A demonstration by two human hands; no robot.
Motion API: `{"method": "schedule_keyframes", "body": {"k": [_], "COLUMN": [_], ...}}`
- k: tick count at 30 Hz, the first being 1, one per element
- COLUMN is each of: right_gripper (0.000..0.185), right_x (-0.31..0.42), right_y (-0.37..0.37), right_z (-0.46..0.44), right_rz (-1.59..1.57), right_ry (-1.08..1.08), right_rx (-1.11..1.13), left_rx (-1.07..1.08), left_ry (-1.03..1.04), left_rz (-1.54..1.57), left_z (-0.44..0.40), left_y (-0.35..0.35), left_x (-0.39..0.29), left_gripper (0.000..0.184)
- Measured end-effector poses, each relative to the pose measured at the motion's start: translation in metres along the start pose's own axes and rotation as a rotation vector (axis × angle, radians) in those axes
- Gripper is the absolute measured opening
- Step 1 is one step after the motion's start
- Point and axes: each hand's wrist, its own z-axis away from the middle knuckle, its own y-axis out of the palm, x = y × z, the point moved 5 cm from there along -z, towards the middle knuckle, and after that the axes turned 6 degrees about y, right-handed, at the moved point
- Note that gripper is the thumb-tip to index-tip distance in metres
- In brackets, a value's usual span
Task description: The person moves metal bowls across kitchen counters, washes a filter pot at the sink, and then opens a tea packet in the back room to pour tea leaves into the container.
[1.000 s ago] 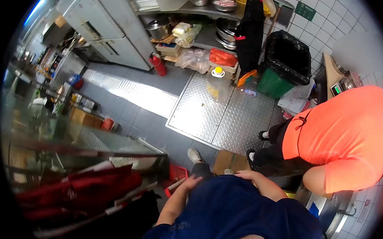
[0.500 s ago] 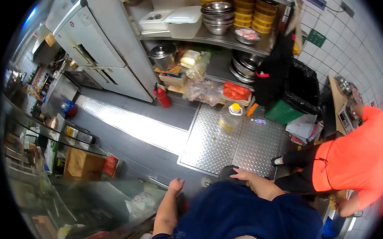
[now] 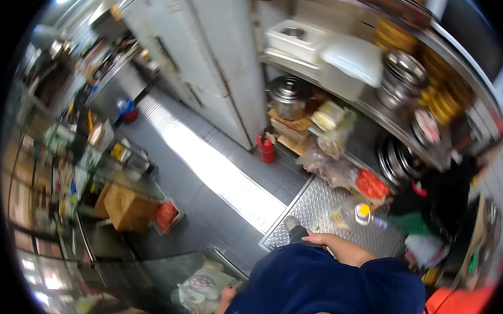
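My right hand (image 3: 317,238) hangs in front of the dark blue shirt (image 3: 330,278), over my dark trouser leg, its fingers loosely stretched and nothing seen in them. Down at the left side of the shirt is my left hand (image 3: 228,293), small and blurred, near a white plastic bag (image 3: 203,289) that shows by the glass; how its fingers are held is unclear. One shoe (image 3: 292,223) rests at the edge of the metal floor plate (image 3: 316,207). A large clear bottle with a yellow cap (image 3: 363,211) stands on that plate.
A red fire extinguisher (image 3: 267,148) stands beside the tall fridge (image 3: 205,59). Shelves (image 3: 371,103) with pots, bowls and white tubs fill the upper right. A cardboard box (image 3: 127,207) is at the left. A co-worker's orange shirt (image 3: 458,309) shows at the bottom right.
The view has swung right to left, so shelves and fridge now lie further right and the co-worker is mostly out of frame. My left hand shows lower, nearer my body.
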Motion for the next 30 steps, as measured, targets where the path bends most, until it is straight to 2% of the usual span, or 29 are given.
{"method": "schedule_keyframes", "body": {"k": [1, 3, 4, 5, 6, 7, 9, 10, 12, 13, 15, 17, 18, 21, 22, 23, 25, 26, 27, 28, 29, 30], "right_gripper": [0.099, 0.092, 0.077, 0.073, 0.069, 0.067, 0.053, 0.050, 0.044, 0.045, 0.047, 0.051, 0.052, 0.068, 0.072, 0.075, 0.078, 0.075, 0.073, 0.072, 0.072, 0.071], "right_x": [-0.003, -0.009, 0.035, 0.059, 0.083, 0.110, 0.142, 0.173, 0.158, 0.183, 0.243, 0.311, 0.346, 0.511, 0.553, 0.588, 0.662, 0.687, 0.710, 0.734, 0.757, 0.774], "right_y": [-0.011, -0.036, -0.061, -0.078, -0.090, -0.097, -0.109, -0.114, -0.121, -0.129, -0.150, -0.153, -0.157, -0.162, -0.170, -0.179, -0.198, -0.210, -0.227, -0.239, -0.252, -0.265], "right_z": [-0.035, -0.116, -0.085, -0.081, -0.079, -0.080, -0.111, -0.113, -0.208, -0.223, -0.256, -0.268, -0.271, -0.223, -0.234, -0.247, -0.267, -0.286, -0.315, -0.326, -0.338, -0.356], "right_rz": [0.105, 0.328, 0.529, 0.562, 0.592, 0.616, 0.719, 0.820, 0.868, 0.900, 0.951, 0.969, 0.974, 1.007, 0.896, 0.783, 0.655, 0.664, 0.676, 0.596, 0.518, 0.495], "right_ry": [-0.013, -0.061, -0.078, -0.005, 0.068, 0.143, -0.015, -0.059, -0.256, -0.222, -0.168, -0.115, -0.089, -0.392, -0.314, -0.240, -0.167, -0.190, -0.219, -0.195, -0.170, -0.142], "right_rx": [0.009, 0.033, 0.045, 0.077, 0.104, 0.123, 0.219, 0.282, 0.399, 0.361, 0.262, 0.158, 0.100, -0.437, -0.392, -0.346, -0.314, -0.360, -0.403, -0.396, -0.386, -0.409], "left_rx": [-0.076, 0.103, 0.043, -0.018, 0.023, -0.072, -0.246, -0.217, -0.150, -0.120, -0.044, 0.031, 0.073, 0.209, 0.249, 0.236, -0.063, -0.218, -0.227, -0.381, -0.448, -0.472], "left_ry": [0.365, -0.674, -0.732, -0.789, -0.818, -0.699, -0.454, -0.553, -0.708, -0.732, -0.720, -0.618, -0.512, -0.022, -0.418, -0.819, -0.881, -0.861, -0.833, -0.820, -0.763, -0.738], "left_rz": [-0.378, 0.209, 0.334, 0.457, 0.481, 0.461, 0.392, 0.466, 0.566, 0.585, 0.583, 0.518, 0.443, 0.087, 0.184, 0.256, 0.236, 0.205, 0.344, 0.304, 0.395, 0.344], "left_z": [-0.006, 0.006, -0.001, -0.005, -0.017, -0.028, -0.058, -0.068, -0.093, -0.106, -0.139, -0.178, -0.202, -0.284, -0.311, -0.346, -0.416, -0.452, -0.490, -0.525, -0.559, -0.589], "left_y": [0.000, -0.002, -0.003, 0.001, 0.007, 0.024, 0.020, 0.035, 0.034, 0.030, 0.008, -0.024, -0.044, -0.132, -0.153, -0.234, -0.340, -0.409, -0.472, -0.520, -0.544, -0.594], "left_x": [-0.021, 0.020, 0.006, -0.002, -0.007, -0.008, -0.027, -0.019, -0.016, -0.010, 0.017, 0.064, 0.090, 0.173, 0.226, 0.247, 0.322, 0.334, 0.346, 0.359, 0.391, 0.385], "left_gripper": [0.020, 0.047, 0.044, 0.042, 0.042, 0.043, 0.044, 0.044, 0.044, 0.044, 0.045, 0.045, 0.046, 0.047, 0.041, 0.035, 0.051, 0.042, 0.041, 0.040, 0.040, 0.040]}}
